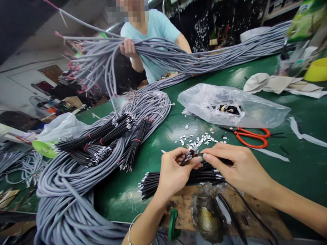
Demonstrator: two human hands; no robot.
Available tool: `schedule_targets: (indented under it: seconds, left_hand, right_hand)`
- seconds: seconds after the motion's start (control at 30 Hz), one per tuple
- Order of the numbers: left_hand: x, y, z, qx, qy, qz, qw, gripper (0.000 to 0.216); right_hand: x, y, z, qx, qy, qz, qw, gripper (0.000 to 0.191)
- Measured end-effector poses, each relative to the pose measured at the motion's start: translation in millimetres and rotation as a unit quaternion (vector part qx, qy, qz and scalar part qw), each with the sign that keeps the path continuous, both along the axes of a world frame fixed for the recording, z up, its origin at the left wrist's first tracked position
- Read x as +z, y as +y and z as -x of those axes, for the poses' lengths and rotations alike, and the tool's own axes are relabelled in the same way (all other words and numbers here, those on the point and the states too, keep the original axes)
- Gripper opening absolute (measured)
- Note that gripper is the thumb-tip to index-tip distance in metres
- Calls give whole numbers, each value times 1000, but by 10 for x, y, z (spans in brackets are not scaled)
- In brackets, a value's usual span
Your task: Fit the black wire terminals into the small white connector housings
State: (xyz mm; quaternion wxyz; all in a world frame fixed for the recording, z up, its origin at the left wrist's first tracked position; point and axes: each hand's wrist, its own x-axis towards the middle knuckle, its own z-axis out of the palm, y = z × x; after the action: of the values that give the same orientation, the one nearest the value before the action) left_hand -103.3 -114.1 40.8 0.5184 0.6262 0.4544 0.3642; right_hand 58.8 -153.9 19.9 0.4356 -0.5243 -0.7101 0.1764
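My left hand (176, 169) is closed around a small bunch of short black wires (189, 156) with silvery ends. Close to those ends, my right hand (233, 163) has its thumb and forefinger pinched together; whatever sits between them is too small to make out. Below both hands lies a larger bundle of black wires (151, 182), its pale tips fanned to the left. Small silvery scraps (204, 139) are scattered on the green table (309, 160) just beyond my fingers.
Orange-handled scissors (253, 135) lie beside a clear plastic bag (262, 110). Thick grey cable coils (82, 182) fill the left, topped by tied black wire bundles (134, 143). A wooden board (260, 212) is nearest me. Opposite, a person (153, 33) holds grey cables (161, 49).
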Motion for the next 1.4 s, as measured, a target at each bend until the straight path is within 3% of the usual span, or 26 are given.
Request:
schedule_targets:
  seconds: [0.23,0.4,0.6,0.83,1.03,1.2,1.4]
  left_hand:
    - [55,6,37,-33,-2,17,999,20]
    - [84,-3,27,-63,12,-16,998,21]
    - [15,-40,-27,-24,28,-16,999,3]
    - [-22,-33,-35,29,37,-26,999,14]
    - [-28,-25,-36,-9,13,13,1000,10]
    - [-30,-23,-41,16,23,-7,1000,16]
    - [-11,-17,-22,-91,32,21,995,17]
  right_hand:
    - [40,8,-34,16,15,-5,1000,27]
    - [46,29,-46,-17,55,1,998,21]
    - [33,18,-2,-16,127,69,989,18]
    - [55,8,13,-26,131,79,988,17]
    - [55,12,13,-34,120,77,989,18]
    - [49,16,15,-30,137,83,987,17]
    - [32,23,36,-48,70,39,996,18]
